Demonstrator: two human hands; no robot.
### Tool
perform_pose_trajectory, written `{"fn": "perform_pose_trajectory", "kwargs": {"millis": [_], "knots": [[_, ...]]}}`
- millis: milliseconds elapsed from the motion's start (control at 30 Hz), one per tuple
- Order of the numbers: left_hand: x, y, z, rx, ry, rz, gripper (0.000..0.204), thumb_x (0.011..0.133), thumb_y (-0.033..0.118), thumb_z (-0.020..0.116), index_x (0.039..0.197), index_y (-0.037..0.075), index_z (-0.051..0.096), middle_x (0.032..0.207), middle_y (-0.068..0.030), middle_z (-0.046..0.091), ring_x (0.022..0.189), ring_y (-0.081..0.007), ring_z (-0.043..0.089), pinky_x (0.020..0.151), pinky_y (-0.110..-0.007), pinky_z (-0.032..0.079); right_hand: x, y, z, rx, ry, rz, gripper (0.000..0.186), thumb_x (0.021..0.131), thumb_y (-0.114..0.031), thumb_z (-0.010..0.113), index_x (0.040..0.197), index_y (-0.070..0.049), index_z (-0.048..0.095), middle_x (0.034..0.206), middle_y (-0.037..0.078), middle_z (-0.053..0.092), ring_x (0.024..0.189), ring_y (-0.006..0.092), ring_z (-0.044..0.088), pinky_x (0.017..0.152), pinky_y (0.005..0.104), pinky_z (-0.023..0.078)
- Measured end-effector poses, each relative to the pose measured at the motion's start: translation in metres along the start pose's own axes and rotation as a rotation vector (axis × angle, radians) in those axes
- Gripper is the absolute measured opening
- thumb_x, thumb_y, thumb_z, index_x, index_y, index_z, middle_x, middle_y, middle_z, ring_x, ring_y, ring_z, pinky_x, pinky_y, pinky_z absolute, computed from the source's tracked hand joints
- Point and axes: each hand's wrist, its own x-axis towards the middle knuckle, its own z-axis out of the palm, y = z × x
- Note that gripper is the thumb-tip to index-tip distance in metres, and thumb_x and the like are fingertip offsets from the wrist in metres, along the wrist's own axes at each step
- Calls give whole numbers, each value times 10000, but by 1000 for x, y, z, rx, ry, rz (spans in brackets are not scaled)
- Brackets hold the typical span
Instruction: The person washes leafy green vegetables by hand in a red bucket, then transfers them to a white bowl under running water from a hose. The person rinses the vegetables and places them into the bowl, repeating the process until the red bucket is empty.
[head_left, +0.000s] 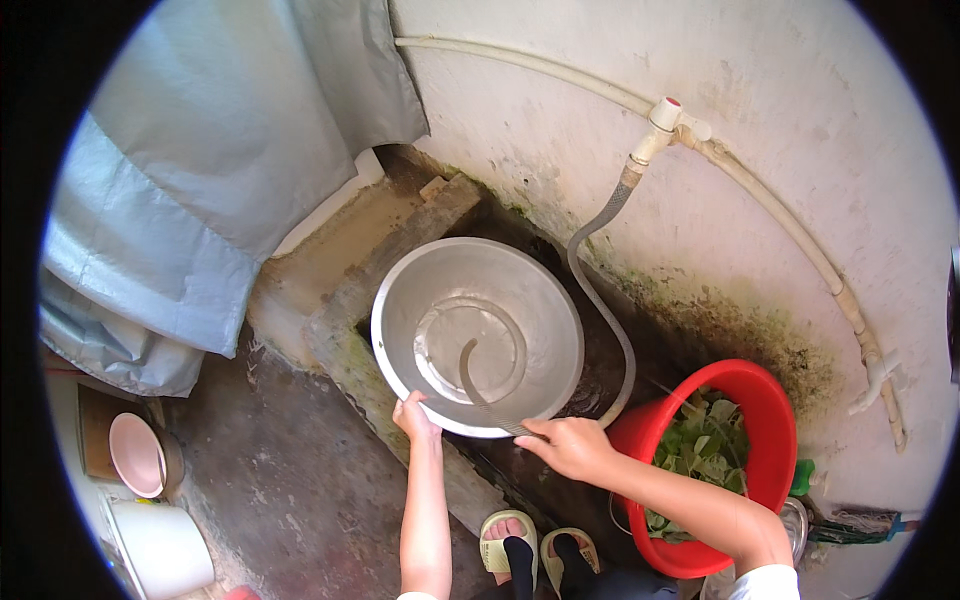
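A wide silver metal basin (400,310) rests tilted toward me on the ledge by the wall. My left hand (414,416) is closed on its near left rim. In my right hand (572,446), just past the near right rim, is a grey hose (468,375). The free end of the hose curves up inside the basin, over its bottom. From my hand the hose loops back along the wall to a white tap (661,122). Whether any water lies in the basin I cannot tell for sure.
Beneath my right forearm stands a red bucket (778,440) holding green leaves (705,440). A grey plastic sheet (190,150) hangs at the far left. A pink basin (137,455) and a white bucket (162,548) stand at the lower left. A pipe (780,205) runs along the wall.
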Motion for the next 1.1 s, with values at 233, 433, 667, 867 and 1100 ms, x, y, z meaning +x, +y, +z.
{"fn": "perform_pose_trajectory", "kwargs": {"millis": [233,433,667,867,1100], "knots": [[48,-57,-24,-5,146,-130,187,542,-44,507,729,-35,512,810,-117,542,752,-253,526,701,-379,427,25,-10,55,-55,-121,42,297,816,-349,515,852,-70,613,609,154,582,582,327,581,512,424,454],[53,-60,-47,244,-73,-142,302,730,118,570,989,-18,496,930,-139,541,822,-280,546,742,-425,437,35,7,107,-51,-97,120,283,800,-334,532,790,-59,602,605,149,580,590,317,587,507,423,455],[-58,-37,-30,688,-163,-264,616,822,202,538,1323,84,201,930,-149,544,641,-143,512,449,-267,388,26,23,142,-93,-165,159,226,789,-296,531,855,-92,602,601,130,593,583,293,602,497,426,459],[-39,-57,-34,513,-307,-438,605,851,63,409,1386,170,145,611,-54,505,408,-141,438,298,-247,314,-11,1,93,-20,147,-129,254,737,-87,491,970,-15,560,944,118,590,838,272,568,748,393,434],[-8,-38,-41,737,-281,-368,593,783,8,376,1351,146,275,651,-13,464,482,-99,454,394,-238,451,-121,67,-81,-24,517,254,185,684,-51,535,862,-46,587,906,143,572,820,299,553,705,391,442]]}}
